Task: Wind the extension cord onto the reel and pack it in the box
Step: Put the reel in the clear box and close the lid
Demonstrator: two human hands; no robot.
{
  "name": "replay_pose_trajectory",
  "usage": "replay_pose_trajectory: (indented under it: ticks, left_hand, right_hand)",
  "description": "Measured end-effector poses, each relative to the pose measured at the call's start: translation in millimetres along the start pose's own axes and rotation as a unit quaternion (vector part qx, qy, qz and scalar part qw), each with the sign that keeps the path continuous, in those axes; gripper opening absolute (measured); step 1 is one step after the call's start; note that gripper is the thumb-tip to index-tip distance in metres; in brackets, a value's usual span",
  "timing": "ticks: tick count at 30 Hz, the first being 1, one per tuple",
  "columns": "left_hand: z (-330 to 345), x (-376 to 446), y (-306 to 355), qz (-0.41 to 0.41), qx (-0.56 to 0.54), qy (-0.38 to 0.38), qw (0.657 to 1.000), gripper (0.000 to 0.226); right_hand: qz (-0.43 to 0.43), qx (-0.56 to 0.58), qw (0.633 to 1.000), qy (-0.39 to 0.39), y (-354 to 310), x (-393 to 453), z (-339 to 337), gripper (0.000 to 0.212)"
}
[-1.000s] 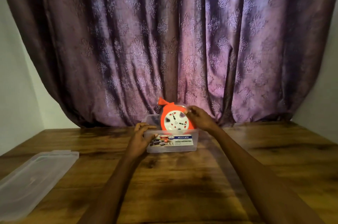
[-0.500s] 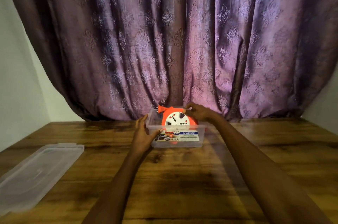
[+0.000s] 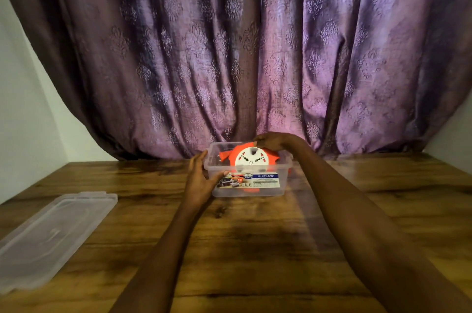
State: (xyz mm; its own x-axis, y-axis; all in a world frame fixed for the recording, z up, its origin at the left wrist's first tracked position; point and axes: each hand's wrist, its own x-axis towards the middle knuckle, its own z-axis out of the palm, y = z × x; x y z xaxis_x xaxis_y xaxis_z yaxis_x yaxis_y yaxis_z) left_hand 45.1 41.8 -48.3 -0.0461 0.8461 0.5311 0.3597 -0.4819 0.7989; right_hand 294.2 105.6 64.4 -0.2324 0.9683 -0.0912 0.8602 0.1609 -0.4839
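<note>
Both hands busy: left hand [image 3: 201, 180] grips box [image 3: 286, 164]; right hand [image 3: 272, 141] holds reel [image 3: 251, 158] inside it.

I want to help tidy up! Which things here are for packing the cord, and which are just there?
For the job:
orange reel, lying in the box
clear box
lid, off, on the table
left hand holding the box
right hand on the reel

Just there:
wooden table
purple curtain
</note>
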Motion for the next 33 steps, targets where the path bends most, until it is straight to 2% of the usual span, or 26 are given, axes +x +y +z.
replay_pose_trajectory:
  ticks: [2,7,9,12,15,18,22,26,27,29,31,33]
  left_hand:
    - [-0.3,1.3,-2.6,0.001,0.011,0.002,1.000,0.086]
    - [0.4,2.8,-6.0,-0.001,0.007,0.005,1.000,0.086]
    - [0.8,1.8,-5.2,0.004,0.012,0.009,1.000,0.086]
    - [2.2,1.5,-2.9,0.005,0.010,0.015,1.000,0.085]
    - [-2.4,-3.2,3.9,-0.009,0.001,-0.013,1.000,0.093]
    - [-20.4,-8.7,5.6,-0.043,-0.022,-0.063,0.997,0.099]
    - [-67.6,-14.6,-5.4,-0.025,0.123,-0.010,0.992,0.074]
    - [-128.4,-34.8,-24.0,-0.017,0.331,0.023,0.943,0.058]
    - [-141.1,-38.6,-26.9,-0.029,0.389,0.046,0.920,0.054]
    - [-161.9,-47.8,-27.8,-0.111,0.487,0.058,0.865,0.052]
    - [-174.1,-59.4,-25.0,-0.206,0.520,0.033,0.828,0.049]
    - [-181.8,-69.0,-25.6,-0.229,0.502,0.043,0.833,0.042]
  right_hand:
    - [0.004,0.009,1.000,0.014,2.7,1.0,2.1,0.036]
    - [0.027,-0.080,0.985,0.148,18.7,2.5,18.8,0.049]
    - [0.030,-0.077,0.983,0.163,22.6,3.4,22.4,0.042]
    - [0.010,-0.082,0.980,0.180,23.7,1.3,20.2,0.021]
    - [0.008,-0.087,0.974,0.211,19.8,-10.5,24.5,0.028]
    - [-0.050,-0.095,0.957,0.270,11.3,-27.7,32.0,0.025]
    - [-0.178,-0.081,0.927,0.321,-4.7,-44.8,52.1,0.028]
    - [-0.270,-0.122,0.882,0.367,-32.7,-50.1,92.0,0.025]
    - [-0.287,-0.126,0.873,0.374,-40.7,-51.5,103.1,0.025]
    - [-0.326,-0.123,0.856,0.381,-56.1,-54.8,123.8,0.027]
    - [-0.344,-0.115,0.852,0.378,-66.4,-57.4,137.8,0.027]
    - [-0.347,-0.123,0.853,0.370,-72.9,-59.3,146.7,0.027]
